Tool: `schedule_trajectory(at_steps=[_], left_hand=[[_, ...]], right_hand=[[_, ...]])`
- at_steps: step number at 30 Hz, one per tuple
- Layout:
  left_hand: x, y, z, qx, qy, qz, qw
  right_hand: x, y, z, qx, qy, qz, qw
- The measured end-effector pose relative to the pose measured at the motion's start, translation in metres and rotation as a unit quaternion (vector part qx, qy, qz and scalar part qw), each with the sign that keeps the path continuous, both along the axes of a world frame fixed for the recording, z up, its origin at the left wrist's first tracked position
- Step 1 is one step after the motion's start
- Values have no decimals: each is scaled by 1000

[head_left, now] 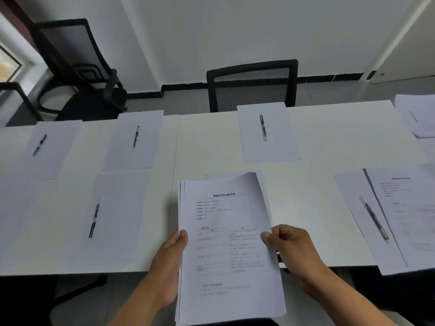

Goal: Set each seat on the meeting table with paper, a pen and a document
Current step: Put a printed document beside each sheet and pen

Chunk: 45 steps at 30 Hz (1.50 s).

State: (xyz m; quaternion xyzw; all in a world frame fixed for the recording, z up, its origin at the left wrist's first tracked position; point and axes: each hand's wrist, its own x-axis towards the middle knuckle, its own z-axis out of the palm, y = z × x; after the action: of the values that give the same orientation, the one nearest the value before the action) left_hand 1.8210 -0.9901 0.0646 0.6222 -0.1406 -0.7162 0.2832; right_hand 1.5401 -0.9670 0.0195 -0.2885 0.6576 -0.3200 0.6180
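My left hand: my left hand point(173, 262) sits at lower centre of the frame, gripping the left edge of the stack of documents point(229, 250), thumb on top and fingers hidden beneath.
My right hand: my right hand point(292, 247) is just right of centre, low in the frame, pinching the right edge of the same stack with the thumb pressed on the top page.
Stack of documents: printed pages with a heading and a table, held over the near edge of the white table point(317, 184), their top corners fanned apart.
Near left seat: a blank sheet point(117, 220) at lower left carries a pen point(94, 218) lying along its length.
Far left seats: two sheets at upper left, the left sheet point(50, 150) with its pen point(40, 144), the next sheet point(135, 140) with its pen point(135, 137).
Far centre seat: a sheet point(268, 132) above centre, a pen point(263, 127) resting on it, right in front of a black mesh chair point(251, 84).
Near right seat: a sheet point(367, 220) at right with a pen point(375, 220) on it, and a printed document point(409, 208) overlapping its right side.
Far right corner: a pile of papers point(419, 114) at the upper right edge of the table, blurred.
Upper left: a second black chair point(77, 74) stands back from the table, beside a window.
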Motion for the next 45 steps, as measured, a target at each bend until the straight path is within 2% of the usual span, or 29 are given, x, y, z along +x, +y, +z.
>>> schedule_trajectory(at_steps=[9, 23, 33, 38, 42, 45], left_hand=[[-10, -20, -11, 9, 3, 7, 1000], [-4, -58, -43, 31, -8, -50, 998], [-2, -59, -48, 29, -21, -40, 999], [3, -49, -52, 34, -29, -36, 998], [16, -41, -51, 40, -43, -13, 998], [24, -36, -46, 42, -52, 6, 998]], right_hand=[[-15, -21, -19, -1, 10, 1, 1000], [-1, -30, -40, 7, 35, -66, 997], [-4, -33, -48, 22, 55, -49, 997], [-20, -35, -61, 34, 154, -37, 987], [-39, -40, -64, 19, 279, -21, 960], [-53, -42, -67, 22, 326, -23, 945]])
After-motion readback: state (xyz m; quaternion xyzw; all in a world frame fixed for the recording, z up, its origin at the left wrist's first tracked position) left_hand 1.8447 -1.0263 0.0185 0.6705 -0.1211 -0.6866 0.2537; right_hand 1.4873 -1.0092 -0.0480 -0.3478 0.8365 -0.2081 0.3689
